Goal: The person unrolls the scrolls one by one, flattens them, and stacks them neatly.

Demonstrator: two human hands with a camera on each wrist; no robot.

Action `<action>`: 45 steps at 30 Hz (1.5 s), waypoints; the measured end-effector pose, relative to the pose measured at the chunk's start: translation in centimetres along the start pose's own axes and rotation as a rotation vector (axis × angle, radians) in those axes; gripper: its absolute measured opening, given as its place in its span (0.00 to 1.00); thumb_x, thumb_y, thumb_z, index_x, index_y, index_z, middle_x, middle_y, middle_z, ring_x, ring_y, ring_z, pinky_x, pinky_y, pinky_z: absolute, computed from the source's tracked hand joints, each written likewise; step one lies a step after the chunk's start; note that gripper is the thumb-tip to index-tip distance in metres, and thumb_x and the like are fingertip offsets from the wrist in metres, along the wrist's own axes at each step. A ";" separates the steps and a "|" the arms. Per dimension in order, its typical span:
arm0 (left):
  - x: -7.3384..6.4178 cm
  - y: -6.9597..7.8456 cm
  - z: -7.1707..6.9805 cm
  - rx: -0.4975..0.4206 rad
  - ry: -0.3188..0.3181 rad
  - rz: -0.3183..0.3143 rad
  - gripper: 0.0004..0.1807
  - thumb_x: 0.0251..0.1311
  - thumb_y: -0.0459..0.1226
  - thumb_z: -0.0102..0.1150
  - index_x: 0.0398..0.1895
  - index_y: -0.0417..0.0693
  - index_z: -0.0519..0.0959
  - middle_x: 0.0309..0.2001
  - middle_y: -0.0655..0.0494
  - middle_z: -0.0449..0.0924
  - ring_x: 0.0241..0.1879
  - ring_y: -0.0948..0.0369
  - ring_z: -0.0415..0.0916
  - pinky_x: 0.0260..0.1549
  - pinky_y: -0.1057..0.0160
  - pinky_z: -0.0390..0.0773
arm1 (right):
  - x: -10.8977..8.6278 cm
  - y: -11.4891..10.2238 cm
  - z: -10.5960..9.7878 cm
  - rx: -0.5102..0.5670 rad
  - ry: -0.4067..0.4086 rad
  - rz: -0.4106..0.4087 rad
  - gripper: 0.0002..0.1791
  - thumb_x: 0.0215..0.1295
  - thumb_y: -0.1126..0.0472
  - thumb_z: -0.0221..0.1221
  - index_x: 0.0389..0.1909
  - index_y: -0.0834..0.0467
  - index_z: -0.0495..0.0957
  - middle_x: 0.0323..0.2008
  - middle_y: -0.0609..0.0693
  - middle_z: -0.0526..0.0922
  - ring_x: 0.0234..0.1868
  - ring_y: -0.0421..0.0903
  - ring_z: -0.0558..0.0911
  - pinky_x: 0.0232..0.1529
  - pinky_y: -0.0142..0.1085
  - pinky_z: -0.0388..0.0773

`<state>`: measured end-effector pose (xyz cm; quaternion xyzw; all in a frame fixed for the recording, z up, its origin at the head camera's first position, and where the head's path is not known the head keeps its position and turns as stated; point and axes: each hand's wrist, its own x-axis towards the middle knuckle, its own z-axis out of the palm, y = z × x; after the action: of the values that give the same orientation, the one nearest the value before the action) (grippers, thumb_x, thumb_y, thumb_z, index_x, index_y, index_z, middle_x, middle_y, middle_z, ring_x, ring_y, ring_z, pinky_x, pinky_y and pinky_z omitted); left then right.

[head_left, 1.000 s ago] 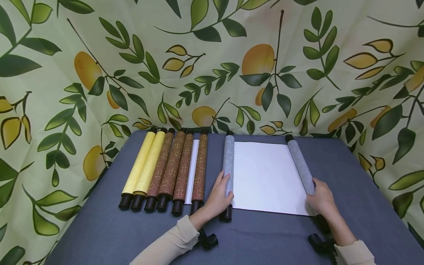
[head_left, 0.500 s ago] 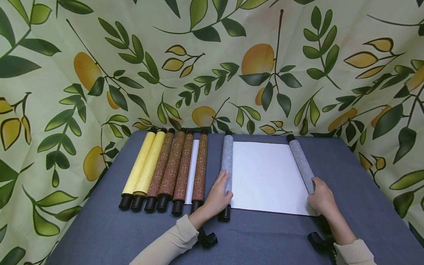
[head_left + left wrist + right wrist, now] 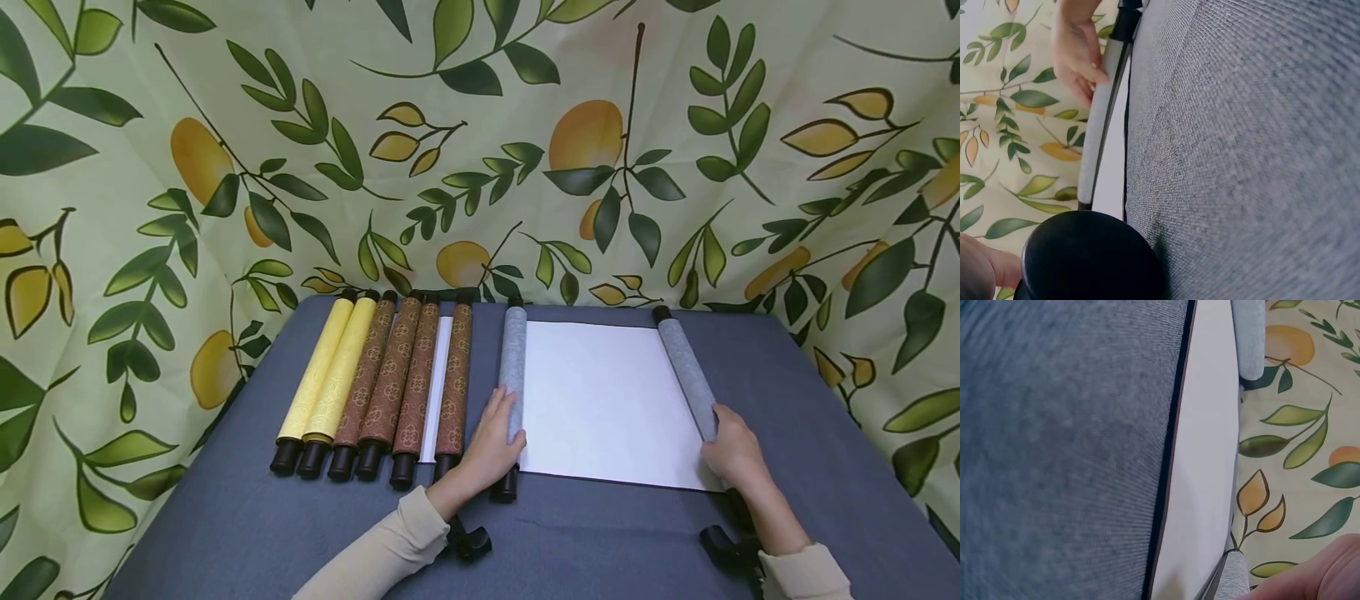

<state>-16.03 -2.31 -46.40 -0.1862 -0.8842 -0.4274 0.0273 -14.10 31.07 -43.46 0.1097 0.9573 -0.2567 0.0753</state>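
Note:
A scroll with grey-blue backing lies partly unrolled, its white sheet (image 3: 607,400) spread between a left roll (image 3: 513,350) and a slanted right roll (image 3: 682,362). My left hand (image 3: 489,450) holds the left roll near its front end, fingers along the outer side and thumb toward the sheet. With my right hand (image 3: 737,448) I grip the lower part of the right roll. The left wrist view has the left roll's black end knob (image 3: 1091,256) up close, and across from it the right hand (image 3: 1079,56) on its roll. Right fingertips are partly hidden in the head view.
To the left lie two yellow scrolls (image 3: 341,367) and several brown patterned scrolls (image 3: 390,375) side by side, a white strip (image 3: 435,392) among them. Black wrist mounts (image 3: 472,543) hang under both forearms. Leaf-printed cloth (image 3: 480,167) surrounds the blue-grey table (image 3: 585,550).
The two rolls have moved slightly apart, the left one leftward and the right one rightward, each with its hand. A little more of the white sheet shows.

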 end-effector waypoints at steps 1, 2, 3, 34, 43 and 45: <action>0.0 0.0 0.0 0.004 0.002 -0.003 0.30 0.59 0.27 0.55 0.66 0.27 0.63 0.71 0.28 0.55 0.72 0.35 0.52 0.68 0.39 0.60 | 0.0 0.0 0.0 -0.003 -0.002 0.003 0.38 0.56 0.73 0.47 0.67 0.84 0.45 0.65 0.83 0.48 0.66 0.78 0.53 0.65 0.66 0.57; 0.0 0.1 -0.1 0.008 0.004 -0.003 0.30 0.59 0.26 0.55 0.66 0.27 0.62 0.71 0.28 0.55 0.72 0.34 0.52 0.67 0.38 0.60 | 0.1 0.2 0.0 -0.006 -0.004 0.005 0.38 0.57 0.73 0.48 0.67 0.84 0.45 0.65 0.83 0.49 0.66 0.78 0.53 0.65 0.66 0.57; -0.1 0.1 -0.1 0.008 0.004 -0.004 0.30 0.59 0.26 0.55 0.66 0.27 0.62 0.71 0.27 0.55 0.72 0.34 0.52 0.67 0.38 0.60 | 0.1 0.2 0.0 -0.010 -0.006 0.007 0.39 0.57 0.73 0.48 0.67 0.84 0.45 0.65 0.83 0.49 0.65 0.78 0.53 0.65 0.66 0.57; 0.1 -0.2 -0.6 0.006 0.014 -0.057 0.31 0.57 0.25 0.46 0.67 0.30 0.63 0.72 0.27 0.53 0.73 0.36 0.51 0.68 0.39 0.60 | 0.4 1.3 -0.1 -0.010 0.031 0.037 0.39 0.60 0.68 0.49 0.66 0.85 0.44 0.60 0.86 0.51 0.60 0.80 0.57 0.61 0.67 0.61; 0.0 -0.5 -0.8 0.039 -0.005 -0.064 0.34 0.57 0.28 0.57 0.68 0.29 0.60 0.73 0.29 0.51 0.73 0.36 0.50 0.68 0.39 0.60 | 0.4 1.6 -0.2 -0.019 0.019 0.017 0.39 0.59 0.69 0.49 0.65 0.87 0.43 0.60 0.87 0.51 0.60 0.80 0.57 0.61 0.67 0.61; 0.0 -0.5 -0.8 0.047 -0.002 -0.058 0.35 0.55 0.27 0.58 0.68 0.28 0.61 0.73 0.28 0.51 0.73 0.35 0.50 0.68 0.39 0.60 | 0.4 1.6 -0.2 -0.020 0.018 0.014 0.40 0.59 0.69 0.49 0.65 0.87 0.43 0.60 0.88 0.52 0.60 0.80 0.57 0.61 0.67 0.61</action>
<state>-16.31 -3.17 -46.30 -0.1602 -0.8990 -0.4072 0.0187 -14.14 32.61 -44.11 0.1180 0.9597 -0.2454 0.0694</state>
